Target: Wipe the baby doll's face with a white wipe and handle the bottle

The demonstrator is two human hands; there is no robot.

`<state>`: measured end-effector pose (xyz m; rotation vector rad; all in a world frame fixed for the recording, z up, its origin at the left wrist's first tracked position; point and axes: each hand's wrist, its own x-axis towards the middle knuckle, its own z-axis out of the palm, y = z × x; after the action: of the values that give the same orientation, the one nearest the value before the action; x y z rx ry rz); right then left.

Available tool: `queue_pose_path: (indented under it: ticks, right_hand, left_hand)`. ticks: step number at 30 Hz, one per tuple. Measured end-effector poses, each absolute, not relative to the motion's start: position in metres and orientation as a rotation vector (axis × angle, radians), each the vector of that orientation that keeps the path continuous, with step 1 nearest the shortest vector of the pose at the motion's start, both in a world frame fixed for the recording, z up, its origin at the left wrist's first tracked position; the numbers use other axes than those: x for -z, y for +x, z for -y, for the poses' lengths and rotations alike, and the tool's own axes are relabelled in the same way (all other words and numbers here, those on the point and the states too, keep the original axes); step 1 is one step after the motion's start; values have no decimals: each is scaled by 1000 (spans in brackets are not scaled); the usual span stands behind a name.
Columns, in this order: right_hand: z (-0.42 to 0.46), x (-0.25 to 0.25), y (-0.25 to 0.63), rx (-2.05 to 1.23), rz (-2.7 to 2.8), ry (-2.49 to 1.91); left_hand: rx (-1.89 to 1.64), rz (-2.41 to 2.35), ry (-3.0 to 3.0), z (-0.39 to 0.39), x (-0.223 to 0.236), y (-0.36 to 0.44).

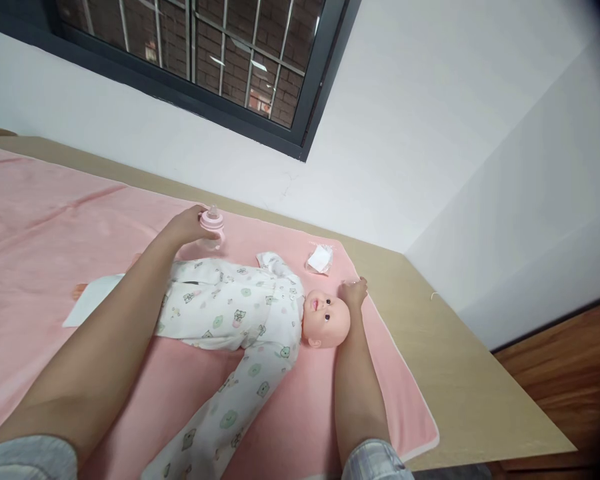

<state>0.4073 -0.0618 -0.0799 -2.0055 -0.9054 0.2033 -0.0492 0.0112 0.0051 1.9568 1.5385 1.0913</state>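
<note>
My left hand [193, 225] is wrapped round a baby bottle [213, 221] with a pink collar, a pink handle and a clear teat. The bottle stands upright on the pink blanket, just beyond the doll's body. A baby doll [327, 319] lies on its back in white patterned clothes [230, 303], its head towards the right. Beyond the top of that head, my right hand [355, 291] is closed near the blanket's edge. Something small and clear shows at its fingers, too little to name. A clear plastic packet [320, 259] with a white piece inside lies between the two hands.
The pink blanket [290, 433] covers most of the wooden table [455, 373]. A white sheet [93, 300] lies under the doll's feet. Along the far side runs a white wall [380, 133] with a dark-framed, barred window [245, 60]. Brown wood panelling [570, 360] stands at the right.
</note>
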Motion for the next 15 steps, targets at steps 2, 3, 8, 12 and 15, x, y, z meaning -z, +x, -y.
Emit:
queue_pose_path:
  ticks: [2,3,8,12,15]
  right_hand:
    - [61,69,408,-215,911,-1960]
    - [61,63,408,-220,920,-1939]
    - [68,16,394,-363,1056,-1607]
    - [92,-31,357,-457,1314,-1267]
    - [117,-58,322,-486,1517,-1070]
  left_hand:
    - [-1097,-1546,1929,-4,-16,-43]
    - [-1101,-1521,1930,1,-22,-39]
    - [-1165,-1245,1977,28,-47,-6]
    - [-1155,-1070,2034,51,-56,27]
    - [-1121,-966,2145,71,-59,49]
